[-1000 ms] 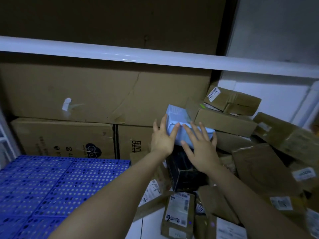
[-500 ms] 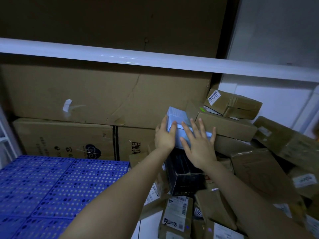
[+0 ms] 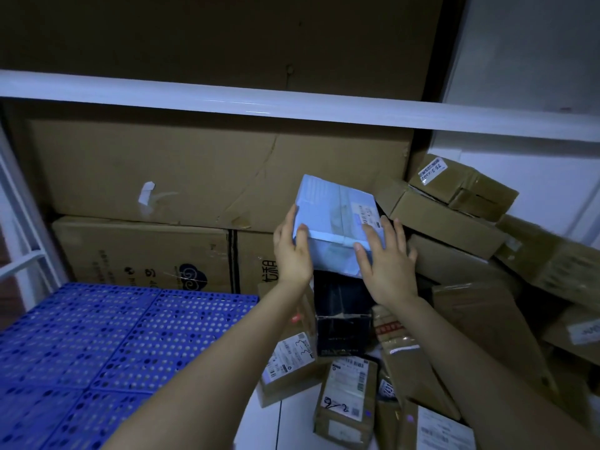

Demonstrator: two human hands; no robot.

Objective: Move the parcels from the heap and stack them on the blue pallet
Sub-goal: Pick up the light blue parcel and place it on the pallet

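- My left hand (image 3: pixel 290 251) pinches the left edge of the pale blue rectangular cardboard parcel (image 3: pixel 334 222), thumb on top, fingers along the side.
- My right hand (image 3: pixel 386 264) is spread flat and presses the right side. I judge it too wide for one hand.
- The parcel is tilted above the black glossy box (image 3: pixel 341 313), at the left of the heap of brown cardboard parcels (image 3: pixel 454 254). I cannot tell if they touch.
- The blue perforated plastic pallet (image 3: pixel 113 336) lies near left, well apart.
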